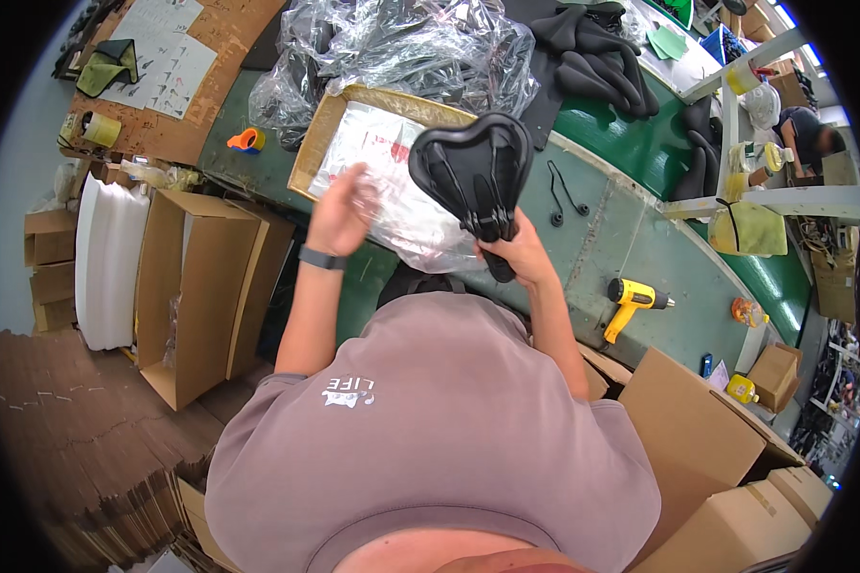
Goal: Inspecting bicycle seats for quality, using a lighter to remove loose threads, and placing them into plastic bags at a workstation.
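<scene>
My right hand (518, 252) grips a black bicycle saddle (470, 172) by its narrow nose. The saddle is turned with its underside and rails toward me, its wide rear pointing away. My left hand (339, 215) is over the near edge of a shallow cardboard box (301, 172) that holds clear plastic bags (377, 143) with red print. Motion smears its fingers, so whether they pinch a bag is unclear. Some of the plastic hangs over the box's near side, between my hands and partly behind the saddle.
Plastic-wrapped saddles (401, 48) are heaped behind the box, and bare black saddles (597, 62) lie farther right. On the green bench are loose metal rails (564, 196), a yellow heat gun (631, 304) and an orange tape dispenser (247, 140). Cartons (196, 286) stand left; another person (807, 138) is far right.
</scene>
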Tool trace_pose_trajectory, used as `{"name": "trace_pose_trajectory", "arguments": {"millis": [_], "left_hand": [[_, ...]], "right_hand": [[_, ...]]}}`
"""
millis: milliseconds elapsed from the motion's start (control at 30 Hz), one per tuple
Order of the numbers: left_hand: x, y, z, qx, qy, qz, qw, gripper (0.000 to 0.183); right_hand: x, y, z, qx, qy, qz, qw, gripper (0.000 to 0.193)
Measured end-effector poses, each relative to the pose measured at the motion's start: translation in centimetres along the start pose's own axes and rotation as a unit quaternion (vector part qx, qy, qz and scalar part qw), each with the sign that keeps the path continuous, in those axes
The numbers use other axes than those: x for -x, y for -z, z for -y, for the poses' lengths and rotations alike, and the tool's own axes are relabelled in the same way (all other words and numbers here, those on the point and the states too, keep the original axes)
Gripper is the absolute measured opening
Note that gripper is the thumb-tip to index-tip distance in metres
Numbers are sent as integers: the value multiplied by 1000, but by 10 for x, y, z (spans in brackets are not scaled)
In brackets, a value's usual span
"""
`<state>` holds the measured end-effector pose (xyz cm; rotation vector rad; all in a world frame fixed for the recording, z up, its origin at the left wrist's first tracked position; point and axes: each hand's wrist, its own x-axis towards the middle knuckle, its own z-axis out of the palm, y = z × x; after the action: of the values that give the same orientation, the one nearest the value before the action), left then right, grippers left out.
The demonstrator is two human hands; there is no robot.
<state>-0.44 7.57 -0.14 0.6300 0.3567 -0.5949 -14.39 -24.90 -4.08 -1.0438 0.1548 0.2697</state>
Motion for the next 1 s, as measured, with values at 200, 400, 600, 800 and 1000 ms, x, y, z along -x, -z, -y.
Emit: {"name": "trace_pose_trajectory", "arguments": {"millis": [200,400,600,800,1000], "left_hand": [[4,-66,5,-483,-179,-12,857,20],[14,-77,40,-442,14,227,868,21],[-98,-59,24,-542,-117,111,825,91],[-287,-34,-130,-174,-198,-104,959,41],[-339,36,-181,-314,-299,-231,871,56]], "right_hand": [[11,-17,-4,466,112,-81,874,126],[-54,-9,-20,-63,-96,-190,975,93],[-99,-26,33,341,181,-33,922,95],[-218,109,79,351,213,-214,886,62],[-314,361,78,597,6,-432,676,82]]}}
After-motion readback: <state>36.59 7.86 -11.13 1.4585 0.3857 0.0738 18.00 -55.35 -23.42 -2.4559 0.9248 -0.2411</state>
